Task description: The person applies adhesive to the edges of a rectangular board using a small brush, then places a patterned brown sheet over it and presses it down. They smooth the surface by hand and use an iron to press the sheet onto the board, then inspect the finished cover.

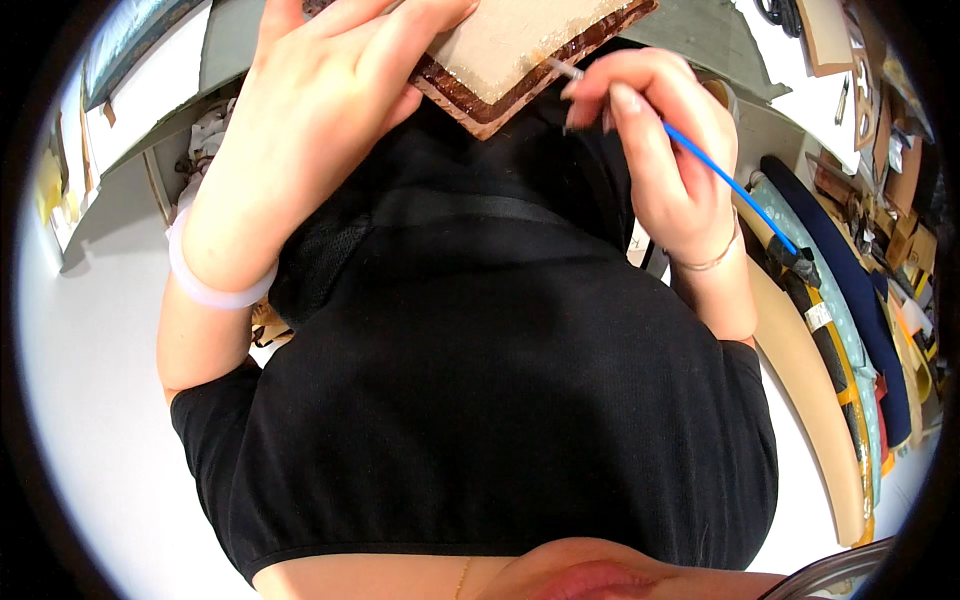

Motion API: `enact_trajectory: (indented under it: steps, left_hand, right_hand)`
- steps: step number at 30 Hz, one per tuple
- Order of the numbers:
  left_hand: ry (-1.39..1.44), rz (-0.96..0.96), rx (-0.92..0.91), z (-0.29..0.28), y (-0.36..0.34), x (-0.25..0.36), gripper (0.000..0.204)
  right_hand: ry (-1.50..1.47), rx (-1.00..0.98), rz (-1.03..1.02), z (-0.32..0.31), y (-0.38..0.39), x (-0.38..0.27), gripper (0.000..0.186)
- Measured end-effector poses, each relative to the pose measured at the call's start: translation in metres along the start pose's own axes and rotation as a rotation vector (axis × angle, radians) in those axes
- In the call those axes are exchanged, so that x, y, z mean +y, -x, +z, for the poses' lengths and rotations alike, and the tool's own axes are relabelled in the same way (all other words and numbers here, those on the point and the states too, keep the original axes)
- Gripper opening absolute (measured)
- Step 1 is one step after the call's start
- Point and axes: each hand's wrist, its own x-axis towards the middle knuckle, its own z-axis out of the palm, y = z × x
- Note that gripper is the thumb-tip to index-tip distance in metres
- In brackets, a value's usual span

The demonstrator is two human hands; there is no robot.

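My left hand (310, 130) is closed on a flat piece (505, 45) at the top middle, which has a beige centre with shiny, wet-looking edges and a dark reddish-brown border; its far part is out of view. My right hand (675, 165) pinches a thin blue-handled brush (732, 183). The brush's pale tip is at the piece's lower right edge, on or just over it; I cannot tell whether it touches.
A grey-green work surface (235, 45) with white sheets runs behind my hands. At the right lie scissors (864, 120) and, lower, several long rolls of beige, pale blue and navy material (805, 390). Scraps and paper crowd the right rim.
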Motion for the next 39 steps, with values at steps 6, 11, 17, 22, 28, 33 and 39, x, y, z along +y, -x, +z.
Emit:
enact_trajectory:
  steps: [6, 11, 17, 22, 28, 33, 39]
  left_hand:
    - [0.004, -0.016, 0.001, 0.002, 0.001, -0.001, 0.057]
    - [0.021, -0.016, 0.065, 0.009, 0.005, -0.003, 0.06]
    - [0.051, -0.08, 0.002, 0.002, 0.004, 0.0, 0.062]
    - [0.047, -0.07, -0.007, 0.004, 0.004, -0.004, 0.062]
    - [0.051, -0.094, -0.029, -0.006, -0.004, 0.004, 0.056]
    - [-0.047, -0.067, -0.029, 0.007, 0.005, -0.001, 0.077]
    - [-0.01, -0.055, -0.025, 0.006, 0.004, -0.002, 0.077]
  right_hand:
    - [-0.07, -0.238, -0.159, 0.009, 0.005, -0.012, 0.016]
    - [0.086, -0.095, -0.108, 0.019, 0.004, -0.012, 0.015]
    - [0.003, 0.014, -0.066, 0.024, 0.005, -0.01, 0.01]
    - [-0.07, -0.123, -0.213, 0.035, 0.007, -0.016, 0.007]
    - [0.001, -0.17, -0.232, 0.033, 0.001, -0.016, 0.007]
    - [0.244, 0.039, -0.18, 0.014, 0.001, -0.005, 0.006]
    - [0.06, -0.006, -0.066, -0.003, 0.012, -0.009, 0.007]
